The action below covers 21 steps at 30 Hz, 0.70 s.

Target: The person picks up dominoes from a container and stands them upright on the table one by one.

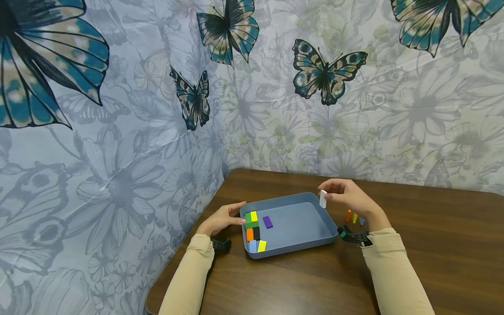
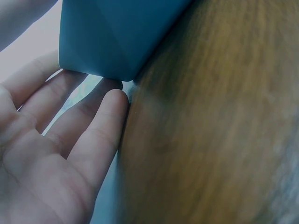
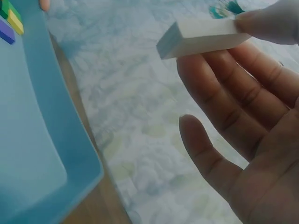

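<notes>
A blue-grey tray (image 1: 293,218) lies on the wooden table. My left hand (image 1: 222,219) holds its left side, thumb at the rim and fingers against the outer wall, which also shows in the left wrist view. Over the tray's far right corner, my right hand (image 1: 352,199) pinches a white block (image 3: 205,37) between thumb and fingertips, with the little finger apart from it. Along the tray's left side lie green (image 1: 252,225), yellow (image 1: 261,246), orange (image 1: 250,234), black (image 1: 257,233) and light blue (image 1: 253,246) blocks. A purple block (image 1: 267,222) lies a little apart from them.
Right of the tray, partly behind the right wrist, an orange block (image 1: 348,215), a yellow block (image 1: 355,218) and a blue block (image 1: 362,221) stand on the table (image 1: 295,284). A butterfly-patterned wall covering (image 1: 260,144) borders the table's back and left.
</notes>
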Available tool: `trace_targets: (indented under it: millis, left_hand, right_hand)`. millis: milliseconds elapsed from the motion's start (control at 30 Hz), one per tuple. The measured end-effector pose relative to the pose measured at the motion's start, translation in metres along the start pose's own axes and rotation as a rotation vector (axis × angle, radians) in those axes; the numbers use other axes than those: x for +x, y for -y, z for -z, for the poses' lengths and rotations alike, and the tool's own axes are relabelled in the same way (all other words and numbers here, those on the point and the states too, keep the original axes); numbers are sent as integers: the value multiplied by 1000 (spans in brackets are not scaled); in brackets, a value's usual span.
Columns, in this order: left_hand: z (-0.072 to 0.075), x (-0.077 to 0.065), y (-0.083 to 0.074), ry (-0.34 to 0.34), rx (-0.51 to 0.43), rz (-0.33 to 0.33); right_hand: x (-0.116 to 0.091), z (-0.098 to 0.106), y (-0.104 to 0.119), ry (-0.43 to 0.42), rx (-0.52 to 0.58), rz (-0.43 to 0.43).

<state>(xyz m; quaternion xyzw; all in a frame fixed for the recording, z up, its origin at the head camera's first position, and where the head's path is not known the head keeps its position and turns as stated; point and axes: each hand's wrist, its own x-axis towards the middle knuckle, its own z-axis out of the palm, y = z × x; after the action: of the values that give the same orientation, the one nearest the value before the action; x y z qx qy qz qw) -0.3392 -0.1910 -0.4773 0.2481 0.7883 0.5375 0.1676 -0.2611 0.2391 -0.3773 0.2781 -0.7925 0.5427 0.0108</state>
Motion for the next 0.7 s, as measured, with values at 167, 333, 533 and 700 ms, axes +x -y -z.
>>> trace_targets:
  millis: [167,333,533,700]
  left_hand:
    - [0,1,1,-11,10,5]
    - [-1,1,1,-17,6,15]
    - [-3,2,0,-22,-5,21]
    - [-3,2,-1,-23,-9,27]
  right_hand:
    - [-14,18,0,-44,-50,-37]
    - [-29,36,0,-86,-87,-45]
    - [-46,56,-6,-151,-108,-33]
    - [-59,71,-17,-201,-130,-70]
